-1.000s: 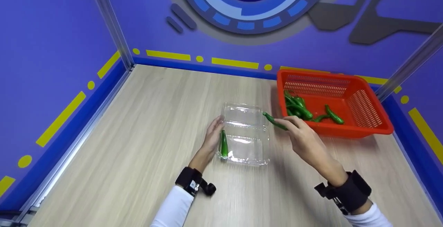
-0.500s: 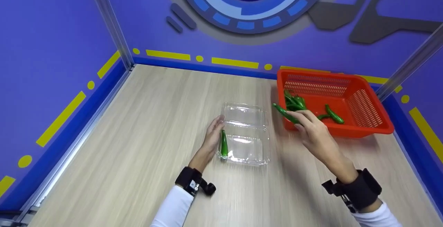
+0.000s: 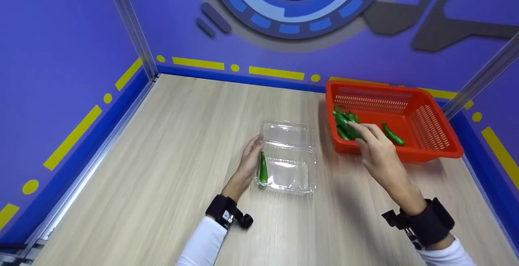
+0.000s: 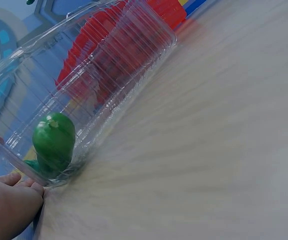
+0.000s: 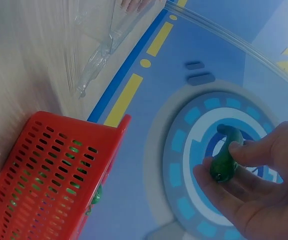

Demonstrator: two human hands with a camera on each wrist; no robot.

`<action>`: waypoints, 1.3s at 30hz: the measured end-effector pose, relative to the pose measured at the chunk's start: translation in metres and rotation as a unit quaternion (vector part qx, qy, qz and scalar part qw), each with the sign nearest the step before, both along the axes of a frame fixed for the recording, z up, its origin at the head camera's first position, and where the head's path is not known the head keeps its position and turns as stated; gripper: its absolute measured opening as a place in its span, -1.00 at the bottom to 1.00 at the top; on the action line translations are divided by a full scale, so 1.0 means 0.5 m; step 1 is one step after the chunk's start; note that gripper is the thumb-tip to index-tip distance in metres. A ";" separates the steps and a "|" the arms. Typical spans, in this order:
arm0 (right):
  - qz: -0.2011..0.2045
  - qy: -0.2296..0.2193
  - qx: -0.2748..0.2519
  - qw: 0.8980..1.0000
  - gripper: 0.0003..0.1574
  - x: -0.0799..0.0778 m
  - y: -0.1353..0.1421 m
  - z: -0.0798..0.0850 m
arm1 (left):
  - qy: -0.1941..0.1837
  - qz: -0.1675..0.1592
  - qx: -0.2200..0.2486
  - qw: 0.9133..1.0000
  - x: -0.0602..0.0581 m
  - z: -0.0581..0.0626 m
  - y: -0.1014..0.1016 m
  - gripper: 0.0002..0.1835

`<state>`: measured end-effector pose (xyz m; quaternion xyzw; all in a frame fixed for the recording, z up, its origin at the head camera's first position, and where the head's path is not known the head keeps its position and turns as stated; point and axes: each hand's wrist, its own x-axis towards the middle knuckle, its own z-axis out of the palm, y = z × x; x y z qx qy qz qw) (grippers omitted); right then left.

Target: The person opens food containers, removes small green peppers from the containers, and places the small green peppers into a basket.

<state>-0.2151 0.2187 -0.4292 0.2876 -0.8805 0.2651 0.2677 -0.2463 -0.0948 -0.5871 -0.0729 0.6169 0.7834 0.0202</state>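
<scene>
A clear plastic clamshell container point(image 3: 287, 172) lies opened out on the table. One green chili pepper point(image 3: 263, 168) sits lengthwise along its left side; the left wrist view shows this pepper end-on through the wall. My left hand point(image 3: 248, 158) grips the container's left edge, with fingertips at its corner in the left wrist view. My right hand point(image 3: 379, 152) is over the near left rim of the red basket point(image 3: 429, 152). It pinches another green chili pepper point(image 5: 227, 157) between thumb and fingers, above the peppers in the basket.
Several green chili peppers point(image 3: 342, 133) are heaped at the basket's left end, and a single pepper point(image 3: 392, 134) lies apart near its middle. Blue printed panels point(image 3: 227, 47) enclose the wood-grain table point(image 3: 194, 128) at the back and sides.
My right hand has carried its pepper away from beside the container, rightward to over the basket's left end. My left hand and the container have stayed in place.
</scene>
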 end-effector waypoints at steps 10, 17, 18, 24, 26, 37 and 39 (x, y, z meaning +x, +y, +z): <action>-0.032 0.004 -0.013 0.999 -0.38 -0.002 0.012 -0.002 | -0.002 -0.009 -0.005 1.000 0.001 -0.003 -0.003 -0.37; -0.054 0.002 -0.032 0.998 -0.41 -0.011 0.024 0.004 | 0.003 -0.006 -0.008 1.000 0.000 -0.001 -0.003 -0.38; -0.057 0.001 -0.036 0.998 -0.41 -0.012 0.026 0.006 | 0.005 -0.005 -0.004 1.000 0.000 -0.001 -0.002 -0.38; -0.062 0.001 -0.045 0.997 -0.44 -0.020 0.037 0.011 | 0.006 -0.008 -0.004 1.000 0.001 -0.002 -0.002 -0.38; -0.062 0.002 -0.044 0.997 -0.46 -0.022 0.041 0.014 | 0.004 -0.009 -0.007 1.000 0.001 -0.001 -0.002 -0.38; -0.082 -0.009 -0.046 0.996 -0.49 -0.022 0.062 0.026 | 0.013 -0.010 -0.004 1.000 0.002 0.000 -0.004 -0.37; -0.083 -0.013 -0.056 0.995 -0.48 -0.022 0.065 0.025 | 0.011 -0.014 -0.008 1.000 0.003 -0.001 -0.004 -0.35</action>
